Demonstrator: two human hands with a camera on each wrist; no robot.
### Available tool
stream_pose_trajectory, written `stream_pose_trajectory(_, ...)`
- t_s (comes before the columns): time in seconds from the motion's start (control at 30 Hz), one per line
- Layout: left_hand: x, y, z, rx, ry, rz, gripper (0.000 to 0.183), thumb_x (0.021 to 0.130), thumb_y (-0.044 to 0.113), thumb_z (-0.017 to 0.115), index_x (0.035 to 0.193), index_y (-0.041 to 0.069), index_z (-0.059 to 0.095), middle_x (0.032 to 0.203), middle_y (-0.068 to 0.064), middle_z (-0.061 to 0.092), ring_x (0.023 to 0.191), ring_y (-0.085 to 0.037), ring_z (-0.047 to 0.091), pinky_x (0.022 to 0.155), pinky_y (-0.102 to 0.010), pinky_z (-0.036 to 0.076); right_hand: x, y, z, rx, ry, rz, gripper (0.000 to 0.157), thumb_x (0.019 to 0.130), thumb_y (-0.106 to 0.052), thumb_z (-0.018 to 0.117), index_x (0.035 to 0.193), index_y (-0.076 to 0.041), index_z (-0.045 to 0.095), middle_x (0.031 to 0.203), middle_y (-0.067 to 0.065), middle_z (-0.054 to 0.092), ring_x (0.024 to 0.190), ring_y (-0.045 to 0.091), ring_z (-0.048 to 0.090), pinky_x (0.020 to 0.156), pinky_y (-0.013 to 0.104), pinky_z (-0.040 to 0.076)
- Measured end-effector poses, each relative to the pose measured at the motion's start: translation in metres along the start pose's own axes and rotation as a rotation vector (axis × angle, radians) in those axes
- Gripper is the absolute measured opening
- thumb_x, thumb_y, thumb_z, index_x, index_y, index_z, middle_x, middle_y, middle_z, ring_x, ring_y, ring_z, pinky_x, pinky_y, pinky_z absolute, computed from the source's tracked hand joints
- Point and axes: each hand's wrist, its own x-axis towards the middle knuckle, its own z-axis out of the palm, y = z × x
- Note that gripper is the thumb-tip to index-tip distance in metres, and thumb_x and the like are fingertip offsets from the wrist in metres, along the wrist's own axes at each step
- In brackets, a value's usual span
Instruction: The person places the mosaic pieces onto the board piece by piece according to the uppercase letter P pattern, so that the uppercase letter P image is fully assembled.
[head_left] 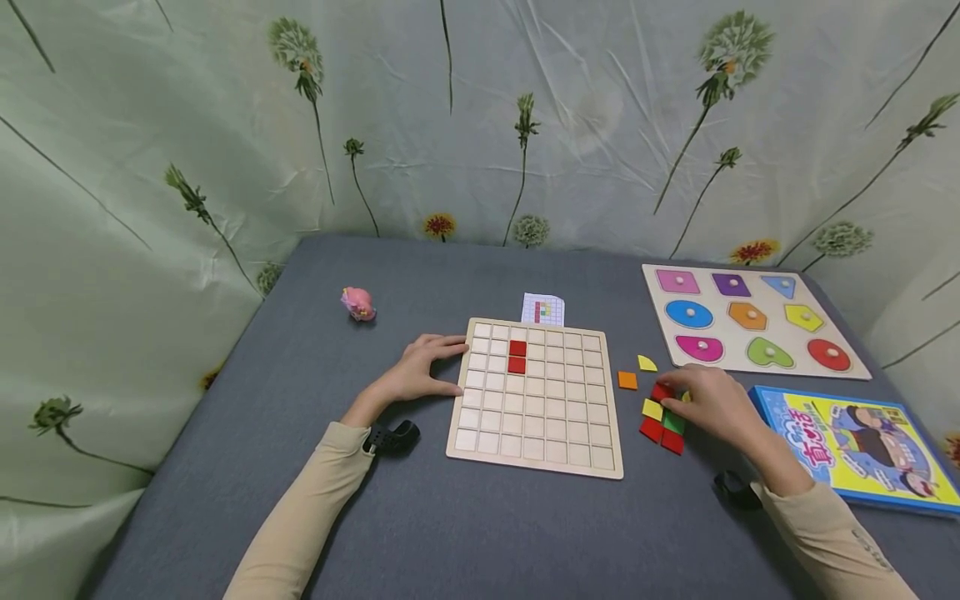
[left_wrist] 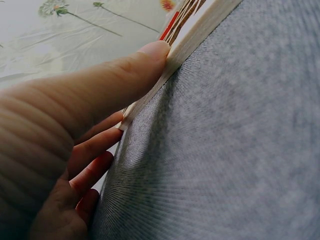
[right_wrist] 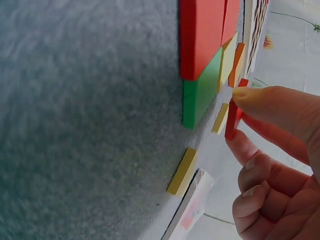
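A wooden grid board (head_left: 553, 404) lies mid-table, with two red square tiles (head_left: 517, 365) one above the other in its upper left cells. My left hand (head_left: 420, 371) rests at the board's left edge; its thumb (left_wrist: 135, 70) and extended fingers touch the rim. Between thumb and fingers, my right hand (head_left: 712, 404) pinches a red tile (right_wrist: 233, 117), tilted on edge in the right wrist view. Close below it are a yellow tile (head_left: 652, 409), a green tile (head_left: 673, 422) and two more red tiles (head_left: 651, 429). An orange square (head_left: 627, 380) and a yellow quarter-round tile (head_left: 647, 363) lie nearby.
A knob puzzle board (head_left: 720, 346) with coloured shapes lies at the back right, and a blue-and-yellow box (head_left: 847, 492) in front of it. Behind the grid board is a small pattern card (head_left: 555, 302). A pink figurine (head_left: 358, 304) stands at the back left.
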Motion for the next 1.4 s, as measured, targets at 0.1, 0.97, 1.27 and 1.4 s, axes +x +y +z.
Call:
stream_pose_trajectory(0.1,0.000,0.000,0.000,-0.003,0.002,0.001,0.071,0.075,0.029,0.078,0.137,0.008,0.049,0.147,-0.012,0.043,0.131,-0.034,0.035,0.102,-0.056,0.023,0.000,-0.001,0.001,-0.002,0.029,-0.018,0.033,0.076,-0.014,0.076,0.106,-0.003,0.070,0.089,0.010,0.072,0.078,0.020,0.063,0.064,0.028,0.051)
stream_pose_trajectory(0.97,0.004,0.002,0.002,-0.002,-0.004,0.011,0.071,0.075,0.028,0.078,0.137,0.008,0.049,0.146,-0.012,0.043,0.130,-0.033,0.035,0.102,-0.056,0.023,0.009,-0.016,0.009,-0.003,0.059,-0.063,0.029,0.076,-0.012,0.075,0.103,-0.004,0.071,0.088,0.010,0.071,0.072,0.016,0.057,0.062,0.029,0.049)
stream_pose_trajectory(1.27,0.003,-0.002,0.002,0.017,-0.002,0.008,0.072,0.075,0.028,0.078,0.137,0.008,0.049,0.147,-0.012,0.043,0.130,-0.033,0.035,0.102,-0.056,0.023,0.014,-0.027,0.015,-0.004,0.058,-0.074,0.029,0.077,-0.013,0.074,0.105,-0.004,0.072,0.091,0.012,0.069,0.070,0.015,0.055,0.062,0.032,0.049)
stream_pose_trajectory(1.4,0.002,-0.003,0.002,0.010,0.000,-0.003,0.072,0.075,0.028,0.078,0.138,0.008,0.049,0.147,-0.011,0.042,0.131,-0.033,0.034,0.103,-0.056,0.022,0.016,-0.031,0.018,0.003,0.078,-0.101,0.028,0.077,-0.011,0.074,0.104,-0.005,0.072,0.094,0.011,0.071,0.078,0.020,0.062,0.069,0.039,0.053)
